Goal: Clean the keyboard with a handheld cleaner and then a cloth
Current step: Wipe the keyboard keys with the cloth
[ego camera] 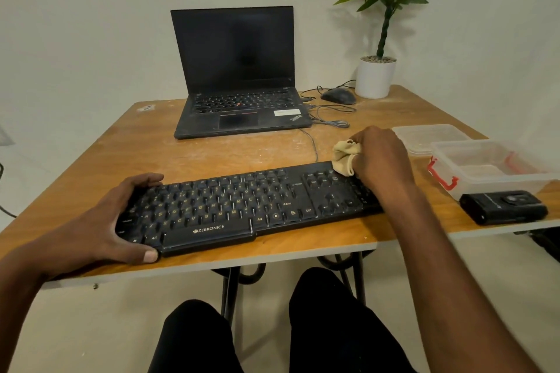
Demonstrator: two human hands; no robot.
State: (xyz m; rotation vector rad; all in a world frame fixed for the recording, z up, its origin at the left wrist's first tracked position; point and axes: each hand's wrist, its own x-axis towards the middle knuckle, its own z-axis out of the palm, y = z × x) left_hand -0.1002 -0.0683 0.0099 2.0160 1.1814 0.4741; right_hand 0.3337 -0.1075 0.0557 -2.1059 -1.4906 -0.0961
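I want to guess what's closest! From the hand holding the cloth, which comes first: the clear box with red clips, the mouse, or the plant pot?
From the right hand:
1. Clear plastic box with red clips, just right.
2. Dark computer mouse, behind.
3. White plant pot, back corner.

Left hand [115, 221] spread with thumb curled; right hand [383, 157] bunched, both forearms extended.

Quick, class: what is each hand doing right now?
Left hand: fingers curled round the left end of the keyboard, gripping it.
Right hand: holding a bunched cloth against the keyboard's far right corner.
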